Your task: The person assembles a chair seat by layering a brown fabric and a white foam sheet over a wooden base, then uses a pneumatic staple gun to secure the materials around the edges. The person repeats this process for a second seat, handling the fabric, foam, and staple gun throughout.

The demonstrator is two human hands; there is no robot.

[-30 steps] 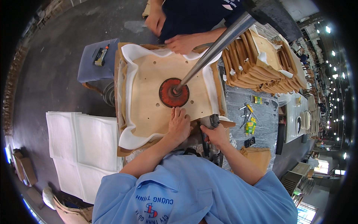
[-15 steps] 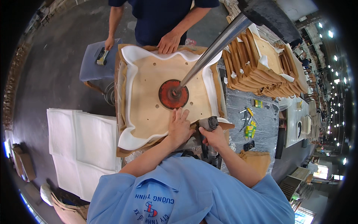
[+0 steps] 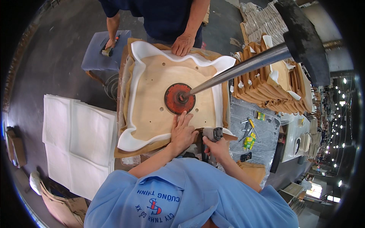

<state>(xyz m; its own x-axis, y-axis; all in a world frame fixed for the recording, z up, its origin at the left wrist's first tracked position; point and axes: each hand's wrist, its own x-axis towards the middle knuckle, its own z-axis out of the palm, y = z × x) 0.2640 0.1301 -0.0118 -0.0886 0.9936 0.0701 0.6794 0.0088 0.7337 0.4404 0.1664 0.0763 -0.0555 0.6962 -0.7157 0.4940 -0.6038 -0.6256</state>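
Observation:
A pale wooden seat panel [image 3: 152,95] lies in front of me, with white padding [image 3: 131,137] and brown covering material [image 3: 130,151] around its edges. A round red press disc [image 3: 172,99] on a metal rod [image 3: 235,71] sits on the panel's middle. My left hand [image 3: 183,133] lies on the panel's near edge with fingers outstretched, the tips close to the disc. My right hand [image 3: 217,148] is wrapped around the handle of a staple gun [image 3: 213,133], whose head is at the near right edge.
Across from me, a person [image 3: 152,15] rests one hand on the panel's far edge and holds another staple gun [image 3: 108,50] on a blue padded stool [image 3: 91,57]. Covered panels [image 3: 254,87] are stacked right, above small boxes [image 3: 249,142]. White foam sheets [image 3: 76,140] lie left.
My viewpoint has shifted, so the press rod leans further right in view. The other person's staple gun has turned on the stool. My hands keep nearly the same places at the panel.

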